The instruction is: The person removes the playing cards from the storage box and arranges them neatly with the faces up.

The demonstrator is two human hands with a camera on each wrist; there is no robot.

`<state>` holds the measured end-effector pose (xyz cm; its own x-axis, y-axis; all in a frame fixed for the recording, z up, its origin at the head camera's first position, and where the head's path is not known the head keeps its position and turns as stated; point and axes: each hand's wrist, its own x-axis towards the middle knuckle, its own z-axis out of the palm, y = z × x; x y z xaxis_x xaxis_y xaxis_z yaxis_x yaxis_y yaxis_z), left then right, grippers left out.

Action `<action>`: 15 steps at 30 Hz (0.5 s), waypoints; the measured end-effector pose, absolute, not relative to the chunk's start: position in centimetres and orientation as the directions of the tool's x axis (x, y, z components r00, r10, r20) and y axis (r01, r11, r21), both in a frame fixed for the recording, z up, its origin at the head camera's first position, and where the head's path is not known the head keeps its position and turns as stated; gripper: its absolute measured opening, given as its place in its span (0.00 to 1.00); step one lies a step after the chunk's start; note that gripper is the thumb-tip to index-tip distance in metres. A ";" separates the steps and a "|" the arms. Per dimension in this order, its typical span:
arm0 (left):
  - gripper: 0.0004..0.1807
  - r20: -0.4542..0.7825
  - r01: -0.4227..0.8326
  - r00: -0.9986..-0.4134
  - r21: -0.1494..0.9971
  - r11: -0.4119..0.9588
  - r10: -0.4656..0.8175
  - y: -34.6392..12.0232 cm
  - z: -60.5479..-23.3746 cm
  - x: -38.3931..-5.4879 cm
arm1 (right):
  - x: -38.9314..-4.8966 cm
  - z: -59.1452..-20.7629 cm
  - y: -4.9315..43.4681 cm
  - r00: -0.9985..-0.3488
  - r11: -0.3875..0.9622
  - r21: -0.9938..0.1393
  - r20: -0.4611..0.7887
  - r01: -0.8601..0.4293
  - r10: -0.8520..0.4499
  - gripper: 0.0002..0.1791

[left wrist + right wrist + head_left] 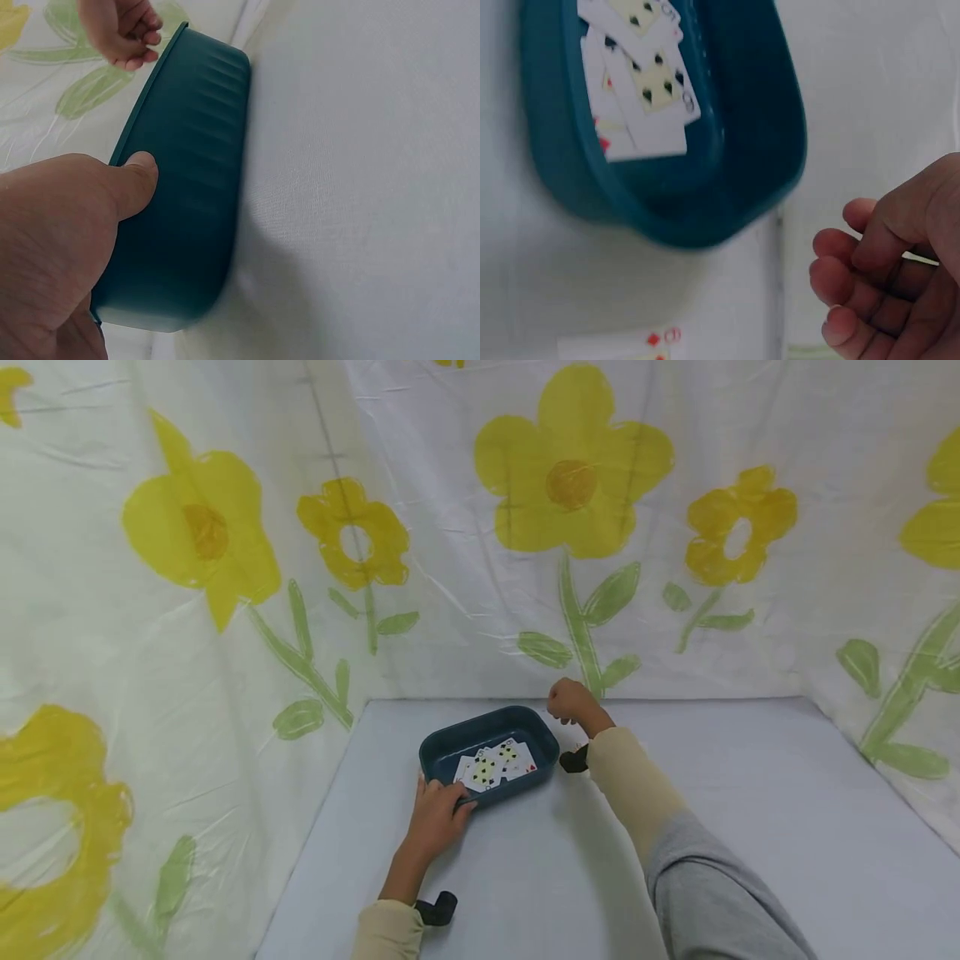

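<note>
A dark teal plastic tray (517, 787) stands on the white table with several overlapping playing cards (487, 766) inside, spades among them. My left hand (437, 817) grips the tray at its near left corner. In the left wrist view its thumb (139, 180) presses the outer wall, the other fingers mostly hidden. Past the tray's right end, my right hand (572, 702) hangs in the air, its fingers loosely curled. The right wrist view shows nothing in those fingers (832, 281). A diamond card (615, 347) lies on the table outside the tray, partly cut off by that view's edge.
White cloth with yellow flowers (573, 485) hangs behind the table and along its sides. The white tabletop (750, 827) stretches to the right of the tray. A black wrist camera (438, 908) sits on the left wrist, another (575, 760) on the right.
</note>
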<state>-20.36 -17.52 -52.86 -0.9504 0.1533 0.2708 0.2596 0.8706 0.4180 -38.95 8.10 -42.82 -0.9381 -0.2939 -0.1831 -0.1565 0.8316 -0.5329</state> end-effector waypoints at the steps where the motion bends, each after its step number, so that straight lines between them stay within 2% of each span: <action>1: 0.07 0.274 0.264 -0.949 0.417 0.870 0.157 -17.5 -52.8 -20.4 | -38.9 -42.8 7.5 -0.936 0.829 -0.536 -0.187 -0.159 -0.300 0.09; 15: 0.06 0.280 0.281 -0.944 0.410 0.868 0.173 -17.8 -52.7 -20.3 | -38.0 -45.2 1.0 -0.894 0.811 -0.513 -0.166 -0.282 -0.416 0.22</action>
